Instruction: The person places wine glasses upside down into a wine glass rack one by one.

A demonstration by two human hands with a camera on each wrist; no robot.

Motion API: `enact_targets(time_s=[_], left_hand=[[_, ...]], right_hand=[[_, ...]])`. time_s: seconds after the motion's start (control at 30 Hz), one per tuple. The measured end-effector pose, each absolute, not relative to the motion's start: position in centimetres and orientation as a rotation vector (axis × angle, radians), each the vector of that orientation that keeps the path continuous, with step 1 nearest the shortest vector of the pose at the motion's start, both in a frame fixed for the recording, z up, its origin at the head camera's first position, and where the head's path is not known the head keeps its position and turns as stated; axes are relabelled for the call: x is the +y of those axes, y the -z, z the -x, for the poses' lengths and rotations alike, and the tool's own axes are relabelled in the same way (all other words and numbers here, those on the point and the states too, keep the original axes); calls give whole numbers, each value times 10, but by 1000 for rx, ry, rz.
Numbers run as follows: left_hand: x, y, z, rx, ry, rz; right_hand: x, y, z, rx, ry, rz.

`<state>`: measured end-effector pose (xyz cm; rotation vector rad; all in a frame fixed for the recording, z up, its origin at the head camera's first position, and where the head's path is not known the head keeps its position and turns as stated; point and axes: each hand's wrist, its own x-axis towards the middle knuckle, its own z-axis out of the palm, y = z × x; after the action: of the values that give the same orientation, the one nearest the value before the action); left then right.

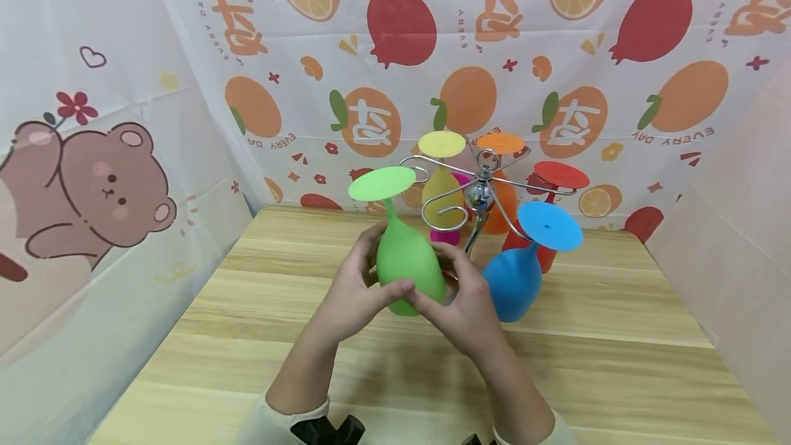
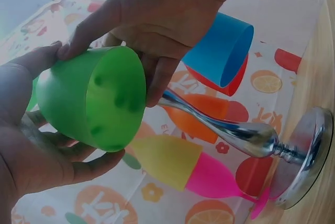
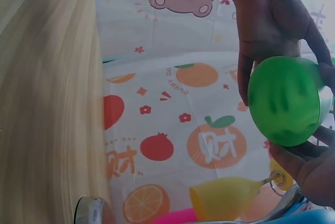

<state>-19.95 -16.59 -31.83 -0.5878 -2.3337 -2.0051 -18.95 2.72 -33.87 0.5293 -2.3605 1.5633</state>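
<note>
My left hand (image 1: pixel 353 290) and right hand (image 1: pixel 468 304) grip a green goblet (image 1: pixel 404 259) between them, fingers curled round its bowl and thumbs meeting at the front. It is turned foot up, slightly tilted, with the open rim (image 2: pixel 121 148) downward. Its foot is near a curled hook of the chrome rack (image 1: pixel 480 194); whether they touch I cannot tell. Upside-down goblets hang on the rack: blue (image 1: pixel 513 283), red (image 1: pixel 561 174), orange (image 1: pixel 502 201) and yellow (image 1: pixel 442 198). In the left wrist view, a magenta goblet (image 2: pixel 212 177) stands upright near the rack's round base (image 2: pixel 309 158).
A wood-grain table (image 1: pixel 210 362) lies beneath the hands and rack. Behind it hangs a fruit-print cloth (image 1: pixel 507 95), close to the rack. A bear-print cloth (image 1: pixel 117 184) covers the left side, and a pale cloth (image 1: pixel 741 259) the right.
</note>
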Motion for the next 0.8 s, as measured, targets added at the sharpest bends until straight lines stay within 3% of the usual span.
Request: enact_targets(time_s=[0.17, 0.5, 0.8], left_hand=[[-166, 319, 202, -2313, 2055, 545], [-174, 325, 210, -2024, 2320, 703], [-168, 324, 211, -2147, 2266, 594]], right_hand=[[28, 340, 191, -2404, -1588, -513], [33, 338, 194, -2431, -1873, -643], [25, 342, 194, -2349, -1552, -582]])
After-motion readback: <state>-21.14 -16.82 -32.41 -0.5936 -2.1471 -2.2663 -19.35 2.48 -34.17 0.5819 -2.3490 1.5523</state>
